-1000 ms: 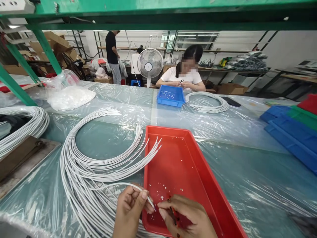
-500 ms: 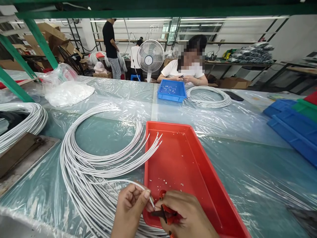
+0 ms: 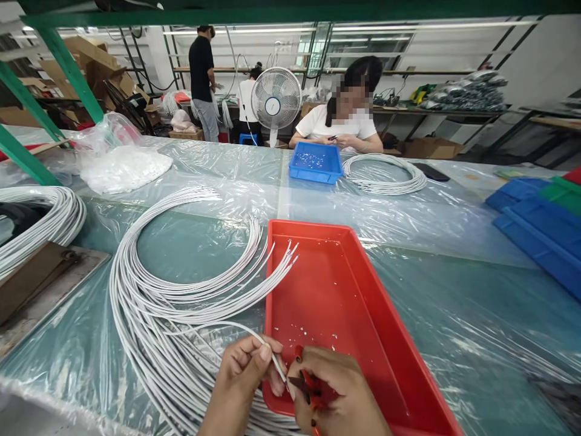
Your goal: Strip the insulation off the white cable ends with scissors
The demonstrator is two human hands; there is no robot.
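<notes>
My left hand [image 3: 247,369] pinches a white cable [image 3: 273,358] near its end, thumb on top, above the left edge of the red tray [image 3: 338,290]. Closed round red-handled scissors [image 3: 300,383], my right hand [image 3: 338,387] is just right of that end. Their dark blades point left toward the cable tip, where a bit of coloured wire shows; whether they touch it I cannot tell. The held cable runs back into a large loose coil of white cables [image 3: 131,284] left of the tray. Several cable ends from that coil lie over the tray's rim.
Small white scraps [image 3: 304,332] are scattered in the tray. Another cable coil [image 3: 59,221] and a brown block [image 3: 31,278] lie at left. Across the plastic-covered table sit a blue tray [image 3: 316,177], a cable coil [image 3: 385,175] and a seated person [image 3: 338,121]. Blue bins [image 3: 544,230] stand right.
My right hand and the scissors have shifted slightly, the blades now angled more upward. Coloured wire now shows at the cable tip. My left hand keeps its pinch, its fingers spread a little more.
</notes>
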